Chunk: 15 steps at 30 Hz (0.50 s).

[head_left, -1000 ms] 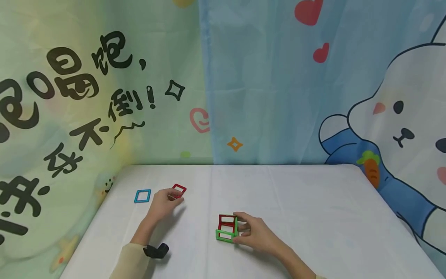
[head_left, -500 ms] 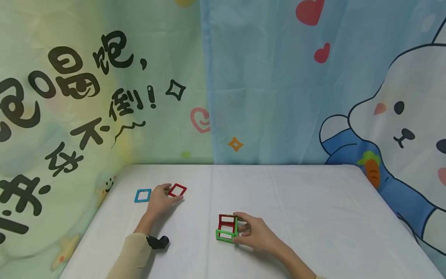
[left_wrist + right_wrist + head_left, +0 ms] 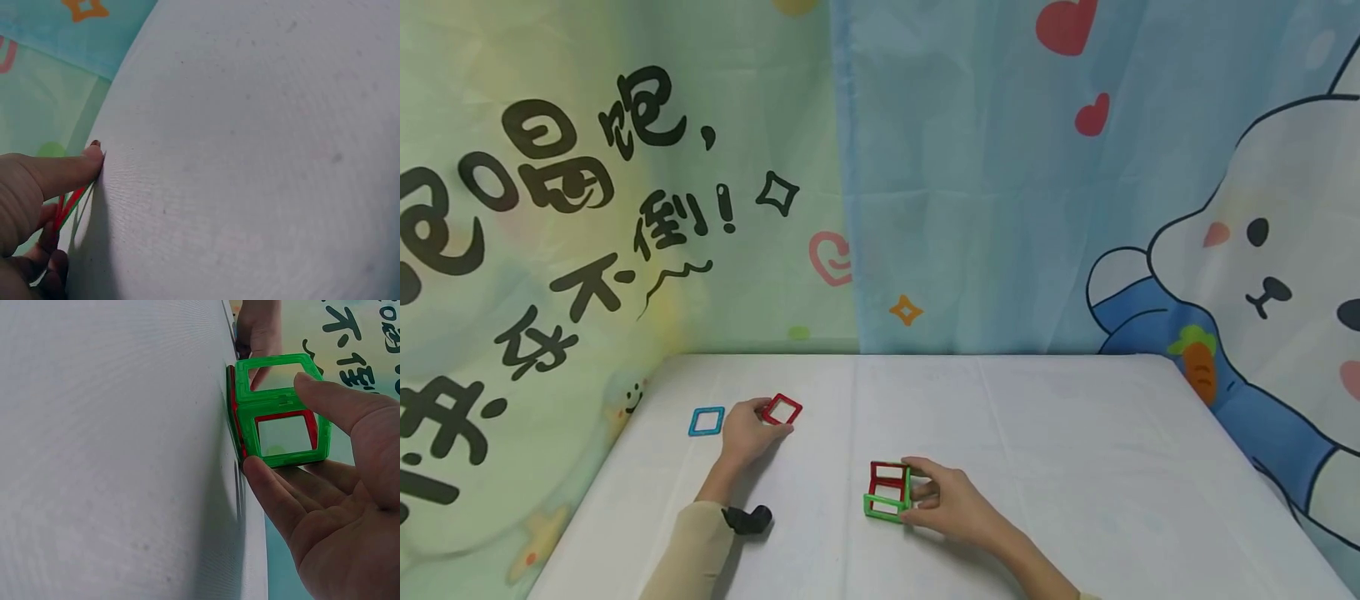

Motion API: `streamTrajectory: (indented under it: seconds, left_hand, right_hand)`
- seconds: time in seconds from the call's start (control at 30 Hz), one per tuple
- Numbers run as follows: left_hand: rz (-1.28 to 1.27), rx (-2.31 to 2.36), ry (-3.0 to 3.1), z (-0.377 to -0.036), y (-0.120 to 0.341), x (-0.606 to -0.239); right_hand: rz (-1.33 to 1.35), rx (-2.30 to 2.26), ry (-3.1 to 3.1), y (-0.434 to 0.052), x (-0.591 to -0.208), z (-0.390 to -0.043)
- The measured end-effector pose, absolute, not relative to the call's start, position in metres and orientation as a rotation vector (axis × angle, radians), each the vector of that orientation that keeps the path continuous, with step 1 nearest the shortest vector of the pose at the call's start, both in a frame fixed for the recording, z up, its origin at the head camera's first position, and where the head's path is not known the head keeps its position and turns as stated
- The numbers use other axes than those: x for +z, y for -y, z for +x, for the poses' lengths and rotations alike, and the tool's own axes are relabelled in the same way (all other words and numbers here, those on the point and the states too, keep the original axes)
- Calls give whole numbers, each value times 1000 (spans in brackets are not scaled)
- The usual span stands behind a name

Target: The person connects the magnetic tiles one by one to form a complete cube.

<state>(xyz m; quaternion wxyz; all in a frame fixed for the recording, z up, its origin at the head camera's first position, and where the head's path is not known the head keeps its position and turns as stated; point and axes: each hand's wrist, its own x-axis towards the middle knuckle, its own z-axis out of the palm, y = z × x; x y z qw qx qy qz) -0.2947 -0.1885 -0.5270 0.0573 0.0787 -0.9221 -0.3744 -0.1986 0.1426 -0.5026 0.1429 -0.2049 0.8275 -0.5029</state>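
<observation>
My left hand [image 3: 749, 432] is at the left of the table, pinching a red square magnetic tile [image 3: 792, 401] between thumb and fingers. In the left wrist view only a sliver of this tile [image 3: 72, 201] shows behind the thumb. Nearer the middle, my right hand [image 3: 951, 504] grips a small frame of joined red and green magnetic tiles [image 3: 889, 482] by its right side. The right wrist view shows the frame's green tiles [image 3: 281, 398] close up, thumb on one edge and fingertips at the lower edge, with red tiles behind.
A blue square magnetic tile [image 3: 706, 433] lies flat just left of my left hand. The white-covered table [image 3: 1075, 467] reaches back to a printed curtain [image 3: 955, 208]. A black strap piece [image 3: 748, 521] sits at my left wrist.
My left fingers have shifted back along the red tile to its left side, so more of it shows, and it has turned slightly. My right hand and the tile frame stay in place.
</observation>
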Motion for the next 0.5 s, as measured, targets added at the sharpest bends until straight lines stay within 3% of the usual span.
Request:
streamTrajectory:
  seconds: [0.5]
  left_hand:
    - [218,-1487,2558,-284,185,-519]
  right_hand:
    - [-588,-1467,-2370,-143,-503,-197]
